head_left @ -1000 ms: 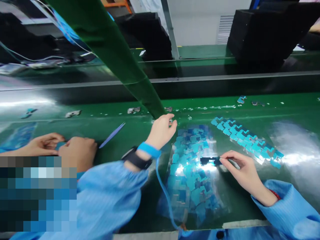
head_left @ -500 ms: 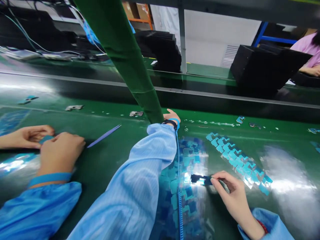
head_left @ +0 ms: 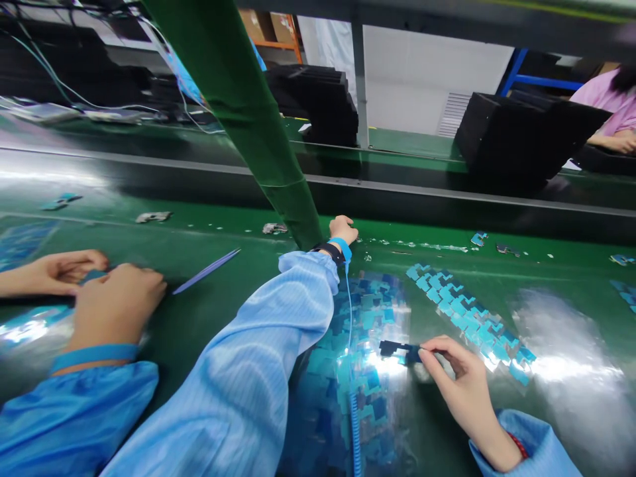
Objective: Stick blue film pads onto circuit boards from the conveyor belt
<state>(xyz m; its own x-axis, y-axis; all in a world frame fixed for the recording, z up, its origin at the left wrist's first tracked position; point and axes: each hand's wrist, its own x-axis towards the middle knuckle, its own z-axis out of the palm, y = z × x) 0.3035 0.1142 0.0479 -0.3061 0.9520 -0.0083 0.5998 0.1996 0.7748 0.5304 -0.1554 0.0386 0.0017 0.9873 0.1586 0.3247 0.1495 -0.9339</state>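
Dark flat cut-out (head_left: 388, 347): right hand (head_left: 464, 384) pinches its right end, thumb against index finger, above blue pieces (head_left: 372, 319). Step: holding while reaching; thinness calls for light edge pressure. Left hand (head_left: 342, 229), 11 o'clock: fingers partly curled, contents cannot be told. Overlapping blue cut-outs (head_left: 460, 311): 2 o'clock.

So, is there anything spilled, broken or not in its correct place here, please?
Possibly: whitish bits lie scattered in a line on the green surface, right of the left hand. They look odd because they resemble litter beside the small parts. What they are, I cannot tell. No damage stands out.
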